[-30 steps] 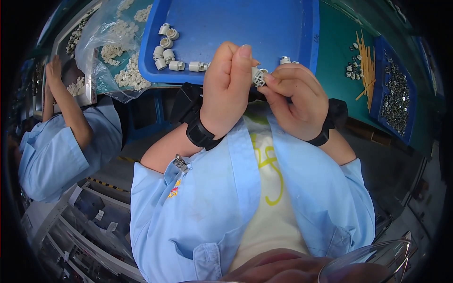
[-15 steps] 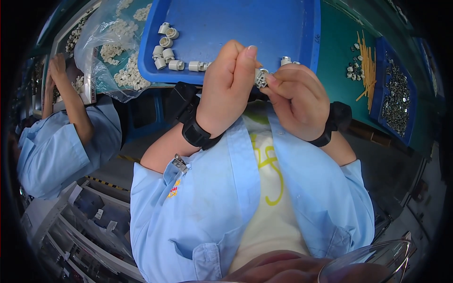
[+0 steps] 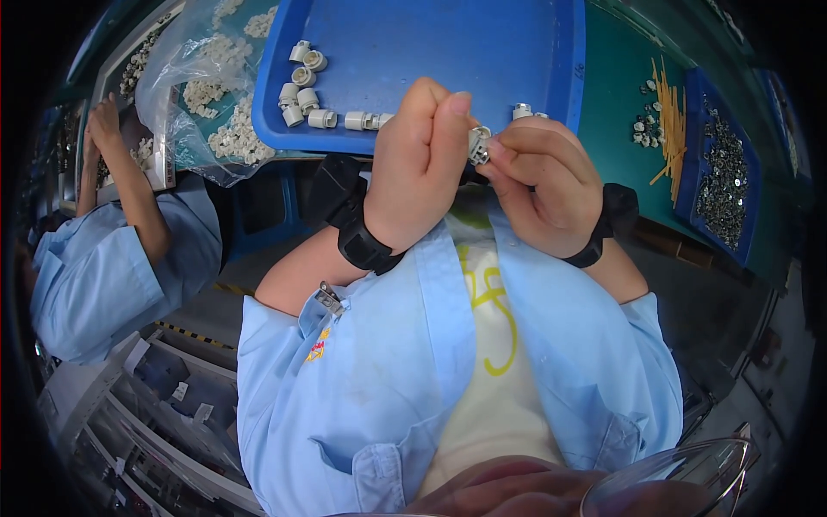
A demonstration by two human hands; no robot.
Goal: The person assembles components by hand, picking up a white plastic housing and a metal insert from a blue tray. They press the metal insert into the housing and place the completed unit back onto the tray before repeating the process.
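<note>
Pinched between the thumb and fingers of my right hand (image 3: 551, 177) is a small white cylindrical socket (image 3: 479, 148), with metal bits showing at its end. Beside it, my left hand (image 3: 415, 164) is closed with its thumb pressed on the curled fingers. What those fingers grip is hidden, though they come right up to the socket. Both hands are held over the near edge of a blue tray (image 3: 431, 43). Similar white sockets (image 3: 307, 97) lie along the tray's left side and near edge, a few of them partly behind my hands.
A clear plastic bag (image 3: 177, 73) and heaps of small white parts (image 3: 241, 138) lie left of the tray. To the right are thin wooden sticks (image 3: 672, 121), small metal parts (image 3: 648, 129) and a blue bin of metal pieces (image 3: 722, 181). A co-worker's arm (image 3: 129, 185) is at far left.
My left hand has shifted slightly to the right and down, its wrist turning a little. The socket in my right hand has tilted slightly; the tray and its sockets stay put.
</note>
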